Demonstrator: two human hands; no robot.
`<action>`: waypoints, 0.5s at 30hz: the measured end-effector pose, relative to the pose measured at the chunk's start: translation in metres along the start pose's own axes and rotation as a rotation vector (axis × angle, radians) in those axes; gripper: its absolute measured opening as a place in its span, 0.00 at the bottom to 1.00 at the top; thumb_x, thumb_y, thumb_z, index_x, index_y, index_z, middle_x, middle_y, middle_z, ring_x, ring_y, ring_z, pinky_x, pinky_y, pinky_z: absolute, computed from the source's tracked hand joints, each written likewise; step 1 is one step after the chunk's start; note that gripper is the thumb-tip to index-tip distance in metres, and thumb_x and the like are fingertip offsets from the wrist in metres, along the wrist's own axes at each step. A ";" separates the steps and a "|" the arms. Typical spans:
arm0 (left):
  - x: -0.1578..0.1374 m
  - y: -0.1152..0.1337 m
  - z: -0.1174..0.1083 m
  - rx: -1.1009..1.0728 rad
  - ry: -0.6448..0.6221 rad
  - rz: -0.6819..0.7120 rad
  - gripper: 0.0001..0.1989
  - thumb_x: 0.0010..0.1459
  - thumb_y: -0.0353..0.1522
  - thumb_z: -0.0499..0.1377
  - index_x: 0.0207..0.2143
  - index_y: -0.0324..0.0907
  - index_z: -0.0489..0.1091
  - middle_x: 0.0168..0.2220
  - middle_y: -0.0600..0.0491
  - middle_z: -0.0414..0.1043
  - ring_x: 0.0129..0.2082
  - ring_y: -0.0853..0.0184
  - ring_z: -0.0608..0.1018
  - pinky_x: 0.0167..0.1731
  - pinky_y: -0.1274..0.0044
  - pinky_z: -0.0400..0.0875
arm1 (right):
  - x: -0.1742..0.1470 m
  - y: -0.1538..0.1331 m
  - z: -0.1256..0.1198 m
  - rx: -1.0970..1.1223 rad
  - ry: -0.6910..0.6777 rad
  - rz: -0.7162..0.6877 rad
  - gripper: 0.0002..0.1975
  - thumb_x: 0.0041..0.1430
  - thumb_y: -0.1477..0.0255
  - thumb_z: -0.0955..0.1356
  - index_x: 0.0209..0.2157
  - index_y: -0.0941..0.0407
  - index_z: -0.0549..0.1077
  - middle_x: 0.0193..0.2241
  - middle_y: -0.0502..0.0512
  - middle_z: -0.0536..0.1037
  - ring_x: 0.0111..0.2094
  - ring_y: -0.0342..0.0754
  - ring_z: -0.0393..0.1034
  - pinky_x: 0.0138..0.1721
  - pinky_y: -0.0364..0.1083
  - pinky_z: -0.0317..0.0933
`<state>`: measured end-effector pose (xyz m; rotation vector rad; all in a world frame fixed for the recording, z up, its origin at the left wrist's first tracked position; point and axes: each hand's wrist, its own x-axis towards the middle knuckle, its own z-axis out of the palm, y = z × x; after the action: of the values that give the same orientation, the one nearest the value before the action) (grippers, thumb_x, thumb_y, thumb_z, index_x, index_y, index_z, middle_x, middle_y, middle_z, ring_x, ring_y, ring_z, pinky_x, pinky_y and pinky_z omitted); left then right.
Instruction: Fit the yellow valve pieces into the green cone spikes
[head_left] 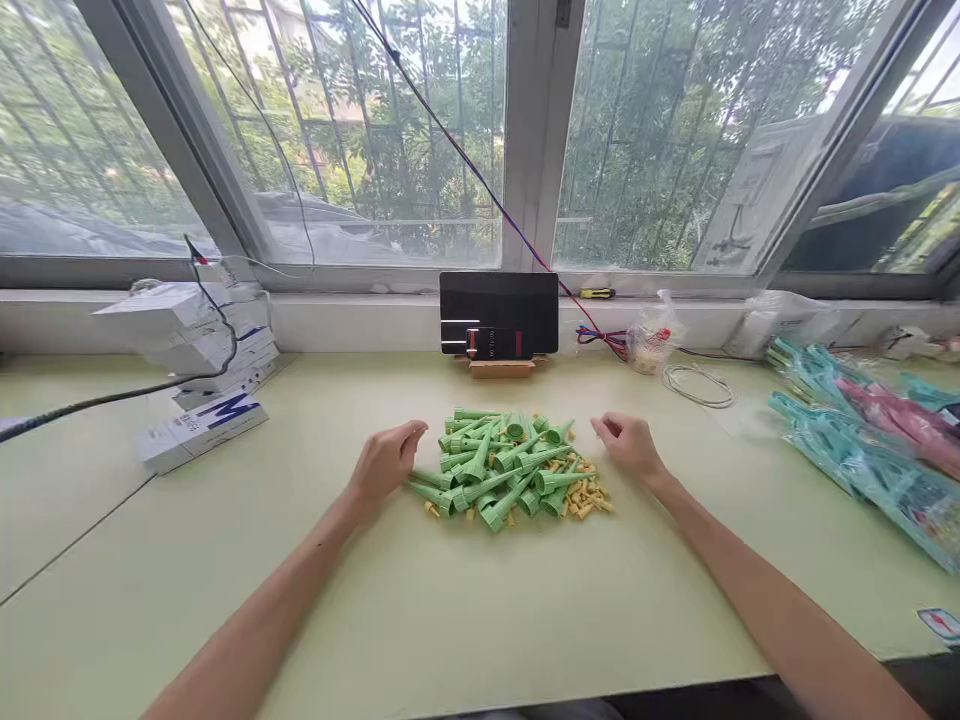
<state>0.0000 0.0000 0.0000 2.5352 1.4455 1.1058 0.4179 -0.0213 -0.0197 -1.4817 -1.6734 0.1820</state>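
A heap of green plastic cones (495, 470) lies on the pale green table, their hollow round ends pointing various ways. Small yellow plastic pieces (589, 497) are scattered under and beside the cones, mostly along the heap's right side. On the left of the heap rests my left hand (382, 462), its fingers curled in and nothing visible in it. My right hand (628, 445) is on the table at the other side, a little apart from the pieces, also curled closed with no object showing.
Behind the heap, a black screen (499, 300) leans by the windowsill on a cardboard stand (502, 369). White boxes (202, 425) are stacked at left, with a black cable (112, 398) across them. Teal plastic bags (862, 460) lie at right, near a coiled pale cord (697, 387).
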 end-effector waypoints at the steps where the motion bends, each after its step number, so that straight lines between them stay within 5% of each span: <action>1: 0.001 0.002 0.000 -0.013 0.005 0.003 0.16 0.65 0.30 0.50 0.45 0.37 0.76 0.26 0.54 0.75 0.22 0.72 0.73 0.27 0.80 0.67 | 0.001 -0.001 0.001 0.001 -0.001 -0.003 0.22 0.60 0.59 0.63 0.17 0.56 0.62 0.16 0.46 0.58 0.21 0.42 0.52 0.26 0.43 0.48; 15: 0.003 0.021 0.002 -0.031 -0.024 0.062 0.13 0.66 0.30 0.51 0.45 0.41 0.75 0.35 0.53 0.76 0.20 0.74 0.67 0.28 0.79 0.66 | 0.000 -0.007 0.006 0.002 -0.040 -0.022 0.21 0.61 0.60 0.63 0.17 0.56 0.64 0.16 0.46 0.59 0.21 0.42 0.52 0.26 0.43 0.49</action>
<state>0.0177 -0.0088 0.0070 2.5801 1.3423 1.0936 0.4087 -0.0207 -0.0192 -1.4661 -1.7201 0.2024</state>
